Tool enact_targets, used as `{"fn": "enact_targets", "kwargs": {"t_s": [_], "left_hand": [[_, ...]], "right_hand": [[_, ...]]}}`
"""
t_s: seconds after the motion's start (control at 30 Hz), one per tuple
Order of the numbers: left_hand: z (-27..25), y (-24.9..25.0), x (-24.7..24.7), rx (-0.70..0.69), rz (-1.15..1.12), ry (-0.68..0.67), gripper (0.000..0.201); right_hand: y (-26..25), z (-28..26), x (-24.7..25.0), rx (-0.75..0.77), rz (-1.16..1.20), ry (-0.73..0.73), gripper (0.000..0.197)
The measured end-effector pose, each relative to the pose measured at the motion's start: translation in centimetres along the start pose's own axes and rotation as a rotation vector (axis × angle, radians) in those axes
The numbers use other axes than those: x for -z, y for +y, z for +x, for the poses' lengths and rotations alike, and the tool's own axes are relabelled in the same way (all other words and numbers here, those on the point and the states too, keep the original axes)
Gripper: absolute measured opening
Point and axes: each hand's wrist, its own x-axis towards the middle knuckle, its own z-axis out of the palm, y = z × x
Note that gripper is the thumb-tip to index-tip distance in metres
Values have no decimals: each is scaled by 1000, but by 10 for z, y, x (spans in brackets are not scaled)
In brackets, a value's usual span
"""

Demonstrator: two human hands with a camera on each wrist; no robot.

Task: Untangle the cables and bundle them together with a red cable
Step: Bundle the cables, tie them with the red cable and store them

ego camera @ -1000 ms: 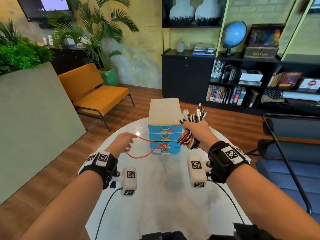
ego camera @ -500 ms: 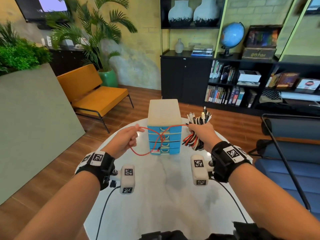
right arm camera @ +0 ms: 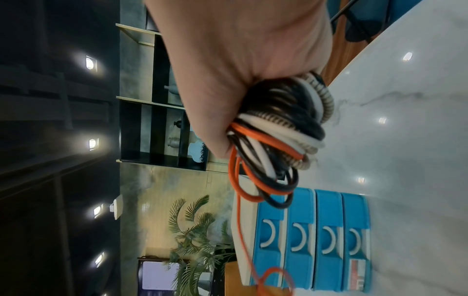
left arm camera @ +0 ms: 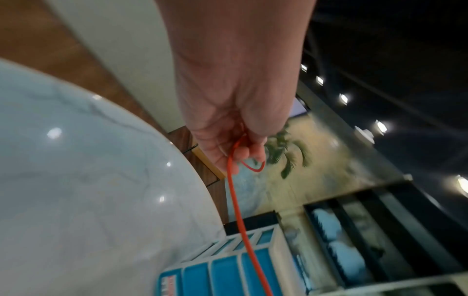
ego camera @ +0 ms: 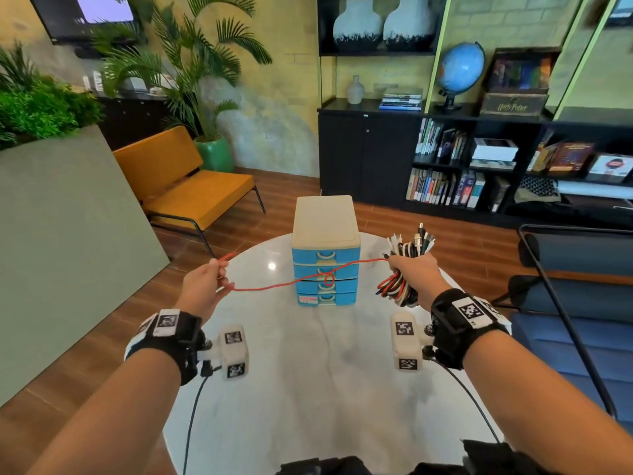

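Note:
A thin red cable (ego camera: 274,286) stretches almost taut between my hands above the round table, with a small loose loop (ego camera: 329,279) in front of the drawer unit. My left hand (ego camera: 205,286) pinches its left end (left arm camera: 234,154); a short red tail sticks out past the fingers. My right hand (ego camera: 412,274) grips a coiled bundle of black, white and red cables (ego camera: 399,289), plugs pointing up. The red cable (right arm camera: 238,202) runs out of that fist beside the bundle (right arm camera: 283,124).
A small blue drawer unit (ego camera: 325,265) with a cream top stands at the table's far middle, just behind the cable. The white marble table (ego camera: 315,389) is bare nearer me. A dark chair frame (ego camera: 561,313) stands right; an orange bench (ego camera: 191,197) far left.
My left hand has moved left and my hands have drawn apart. The red cable's slack loops have pulled out into a nearly straight line, with the loop shrunk small.

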Motion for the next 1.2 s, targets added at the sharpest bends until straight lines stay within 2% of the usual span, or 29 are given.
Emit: {"fn": "enact_targets", "kwargs": {"t_s": [0.07,0.2,0.23,0.3,0.33,0.37,0.43,0.47,0.57,0.73,0.83,0.93,1.03,1.2], "left_hand": [[-4,-5,-8,-43,250,-64,23],[2,-20,-27,17,723,-188,26],[3,-23,-32,-18,906,-207,32],[-3,-22,-49,-222,1157,-275,41],[-11,-17,-60,-325,1142,-344,40],[-24,-12,-71,-357,1036,-435,39],[-45,-3,-95,-238,746,-599,43],[-50,-2,-106,-184,635,-639,46],[-59,3,-121,-88,434,-660,40],[-62,9,-111,250,222,-833,26],[-59,9,-98,329,226,-866,16],[-59,12,-96,334,176,-838,16],[-63,20,-104,277,132,-771,19],[-72,30,-119,198,288,-779,16]], "right_hand": [[-2,-3,-6,68,8,-49,6],[-9,-10,-20,214,22,-179,7],[-12,-12,-23,230,23,-223,12],[-17,-18,-30,251,36,-312,22],[-19,-20,-32,261,45,-352,24],[-20,-22,-35,265,49,-381,25],[-24,-25,-39,270,40,-409,26],[-25,-26,-41,276,30,-411,26],[-24,-25,-42,295,26,-395,26],[-21,-13,-27,255,116,-253,20],[-18,-5,-16,234,140,-208,21],[-14,-2,-17,214,127,-212,19],[-10,-3,-27,238,115,-229,31],[-10,-11,-39,340,151,-312,35]]}}
